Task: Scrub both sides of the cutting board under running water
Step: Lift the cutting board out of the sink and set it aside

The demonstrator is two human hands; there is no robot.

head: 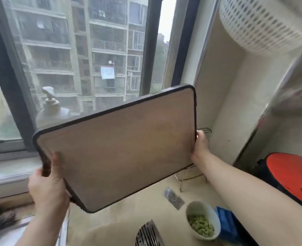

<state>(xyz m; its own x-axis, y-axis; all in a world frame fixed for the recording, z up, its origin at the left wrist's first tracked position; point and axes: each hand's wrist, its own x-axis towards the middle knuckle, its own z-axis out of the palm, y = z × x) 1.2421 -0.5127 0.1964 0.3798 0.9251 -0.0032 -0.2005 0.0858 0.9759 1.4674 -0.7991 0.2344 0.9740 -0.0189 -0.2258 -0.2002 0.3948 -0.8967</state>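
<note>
You hold the big brown wooden cutting board with the dark rim (118, 148) up in the air in front of the window (75, 50), tilted, with its flat face toward you. Your left hand (47, 185) grips the lower left edge, with the thumb on the face and the fingers curled behind. Your right hand (200, 146) holds the right edge; its fingers seem to wrap behind the board, but that part is hidden. Below the board is the pale counter (129, 219). A small white bowl of green bits (202, 222) sits on it. A blurry pump bottle (50, 110) stands behind the board by the window.
</note>
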